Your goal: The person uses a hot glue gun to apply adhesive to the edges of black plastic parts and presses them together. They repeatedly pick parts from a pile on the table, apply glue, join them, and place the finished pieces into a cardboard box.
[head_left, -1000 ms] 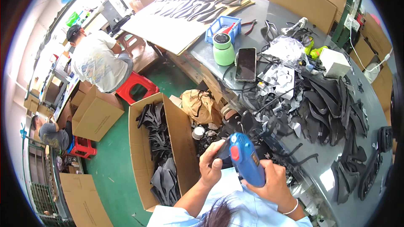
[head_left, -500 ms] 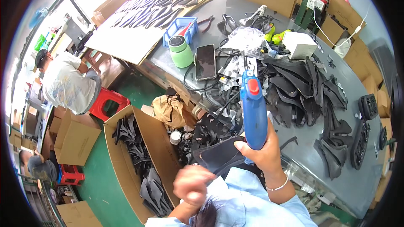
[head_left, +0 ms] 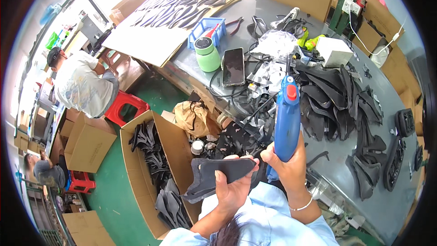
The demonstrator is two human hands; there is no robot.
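My left hand (head_left: 233,191) grasps a black pad (head_left: 218,174), thumb pressed on top, fingers around the far edge; the pad sticks out to the left of that hand, low in front of my shirt. My right hand (head_left: 291,166) is wrapped around the handle of a blue power tool (head_left: 287,120) with a red button (head_left: 291,92), held upright just right of the pad, its thin tip pointing away from me. White bracelet (head_left: 302,208) on my right wrist

Left of my left hand: a tall cardboard box (head_left: 175,152) with more black pieces (head_left: 170,205) inside. Beyond that hand: a brown paper bag (head_left: 195,117) and a small white tub (head_left: 197,147)

Right of my right hand: a grey table (head_left: 339,166) with a heap of black pieces (head_left: 330,102). Farther past both hands: a phone (head_left: 233,67), green bottle (head_left: 207,55), blue basket (head_left: 221,32), pliers (head_left: 236,26). Far off to my left, a person (head_left: 84,84) sits on a red stool (head_left: 124,108)
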